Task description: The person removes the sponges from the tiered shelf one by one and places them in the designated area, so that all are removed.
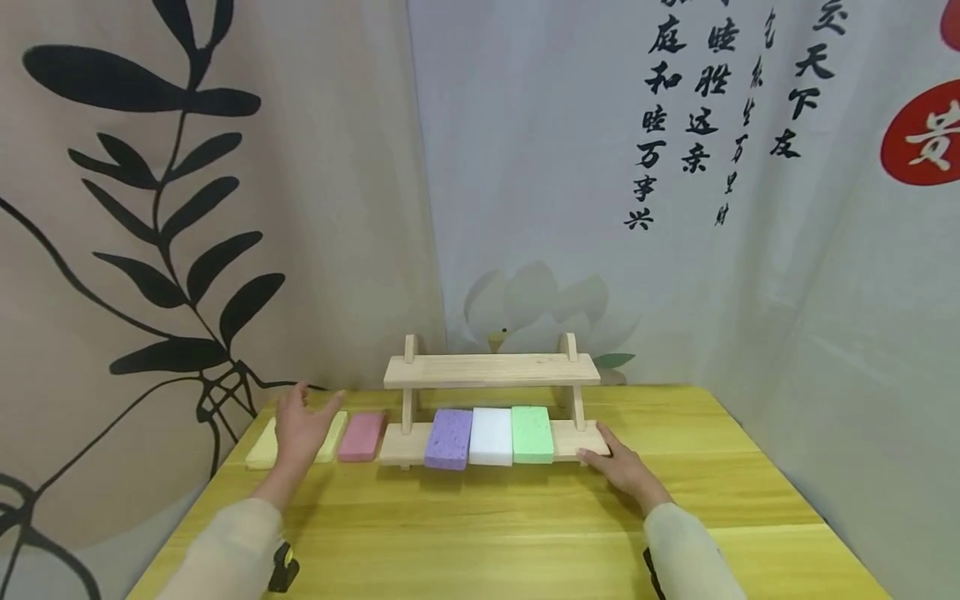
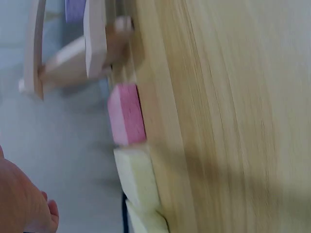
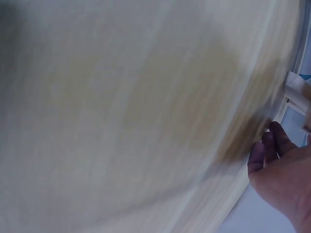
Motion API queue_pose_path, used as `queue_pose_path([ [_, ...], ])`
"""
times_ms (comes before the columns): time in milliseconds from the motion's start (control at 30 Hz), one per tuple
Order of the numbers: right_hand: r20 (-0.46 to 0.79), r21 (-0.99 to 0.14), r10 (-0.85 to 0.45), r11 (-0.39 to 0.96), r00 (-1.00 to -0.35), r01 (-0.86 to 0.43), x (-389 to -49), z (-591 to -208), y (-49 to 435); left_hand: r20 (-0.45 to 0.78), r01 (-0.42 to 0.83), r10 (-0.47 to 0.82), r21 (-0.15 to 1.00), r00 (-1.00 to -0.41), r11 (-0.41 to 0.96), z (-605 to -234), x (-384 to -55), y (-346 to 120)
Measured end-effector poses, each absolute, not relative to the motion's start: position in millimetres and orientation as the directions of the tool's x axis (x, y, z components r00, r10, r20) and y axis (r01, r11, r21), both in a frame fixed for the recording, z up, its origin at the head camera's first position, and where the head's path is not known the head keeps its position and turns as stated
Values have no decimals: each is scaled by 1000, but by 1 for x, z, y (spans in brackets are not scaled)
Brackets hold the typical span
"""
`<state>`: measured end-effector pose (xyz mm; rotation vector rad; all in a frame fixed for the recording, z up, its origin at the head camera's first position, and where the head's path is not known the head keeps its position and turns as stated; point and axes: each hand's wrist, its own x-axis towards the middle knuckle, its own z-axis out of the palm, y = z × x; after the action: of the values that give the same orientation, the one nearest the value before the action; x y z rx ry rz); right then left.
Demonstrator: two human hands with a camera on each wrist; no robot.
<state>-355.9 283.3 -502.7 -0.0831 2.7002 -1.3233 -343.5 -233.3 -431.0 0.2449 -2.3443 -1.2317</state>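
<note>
A two-tier wooden rack (image 1: 491,372) stands at the back of the table. On its lower shelf a purple sponge (image 1: 448,439), a white sponge (image 1: 491,437) and a green sponge (image 1: 532,435) lie side by side. My right hand (image 1: 626,473) grips the right end of that shelf, thumb at the front. Raised over two pale yellow sponges (image 1: 261,450), my left hand (image 1: 300,433) has its thumb and fingers spread and holds nothing. Beside them on the table is a pink sponge (image 1: 362,437). The left wrist view shows the left hand (image 2: 24,199) apart from the sponges.
The wooden table (image 1: 480,533) stretches in front of the rack. Behind it hangs a printed curtain (image 1: 525,208) with a dark leafy plant and black characters. The rack's upper shelf sits above the row of sponges.
</note>
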Motion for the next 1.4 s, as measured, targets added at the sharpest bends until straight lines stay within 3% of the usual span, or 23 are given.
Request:
queue_pose_path([
  [267,-107,-785,-106,619,-989,18,-357,-501,285,326,102,-314,820,-892,563,-429,-345,-199],
  [767,-103,-800,-124,600,-987,8,-354,-497,282,249,63,-289,847,-925,528,-445,-341,-164],
  [1400,-125,-808,-121,589,-985,31,-360,-505,288,302,138,-202,809,-932,571,-473,-321,-96],
])
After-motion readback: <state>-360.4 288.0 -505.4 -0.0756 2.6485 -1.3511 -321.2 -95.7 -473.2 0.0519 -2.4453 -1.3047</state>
